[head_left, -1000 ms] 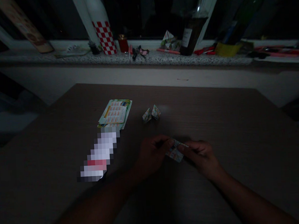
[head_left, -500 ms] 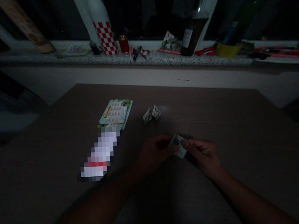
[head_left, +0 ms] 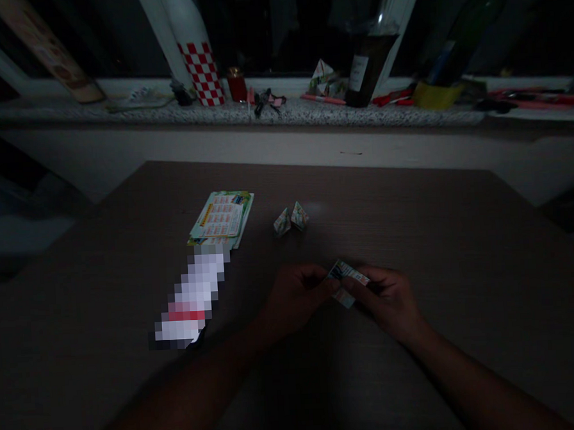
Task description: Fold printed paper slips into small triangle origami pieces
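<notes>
A small piece of folded paper (head_left: 351, 270) with green and printed markings is held just above the dark table (head_left: 442, 232). My left hand (head_left: 296, 295) pinches its left corner between thumb and fingers. From the other side my right hand (head_left: 385, 300) grips it, the thumb lying across its face near the middle. Fingers behind the paper are partly hidden. Beyond my hands stand two small folded paper pieces (head_left: 282, 222), pointed at the top and close together. A stack of printed calendar cards (head_left: 220, 217) lies farther left.
Below the cards lies a long pixelated object (head_left: 193, 300). Along the back, a granite windowsill (head_left: 310, 115) carries a red-and-white checked bottle (head_left: 202, 72), a small red jar (head_left: 236, 84), a dark labelled cup (head_left: 363, 73), a folded paper shape (head_left: 322, 77) and pens.
The paper in my hands has opened out toward the right, showing a wider printed face. My right thumb has moved left and slightly down on it. Things on the table stay put.
</notes>
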`<act>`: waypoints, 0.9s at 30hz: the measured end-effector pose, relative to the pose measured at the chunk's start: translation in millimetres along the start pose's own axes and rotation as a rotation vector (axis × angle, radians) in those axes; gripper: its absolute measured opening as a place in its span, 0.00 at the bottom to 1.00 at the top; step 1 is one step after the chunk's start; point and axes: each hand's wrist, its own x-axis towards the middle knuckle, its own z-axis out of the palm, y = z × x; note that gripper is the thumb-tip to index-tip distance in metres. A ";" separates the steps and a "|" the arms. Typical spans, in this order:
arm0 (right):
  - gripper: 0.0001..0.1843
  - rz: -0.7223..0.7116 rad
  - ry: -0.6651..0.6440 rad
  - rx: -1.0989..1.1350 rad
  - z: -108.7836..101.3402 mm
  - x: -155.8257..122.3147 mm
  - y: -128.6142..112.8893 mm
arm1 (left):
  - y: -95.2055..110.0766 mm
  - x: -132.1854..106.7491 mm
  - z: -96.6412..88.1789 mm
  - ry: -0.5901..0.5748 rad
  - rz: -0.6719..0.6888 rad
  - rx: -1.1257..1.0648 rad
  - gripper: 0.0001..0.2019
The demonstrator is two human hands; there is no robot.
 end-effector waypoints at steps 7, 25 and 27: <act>0.13 0.056 0.073 0.111 -1.4 -0.8 6.6 | -3.6 2.2 -3.7 -0.038 -0.029 -0.071 0.11; 0.15 0.064 0.079 0.097 0.4 -0.8 3.4 | -3.7 0.5 -1.4 -0.044 0.052 -0.030 0.10; 0.15 0.056 0.079 0.100 1.3 -1.0 2.8 | -4.0 0.3 -1.2 -0.034 0.069 -0.032 0.10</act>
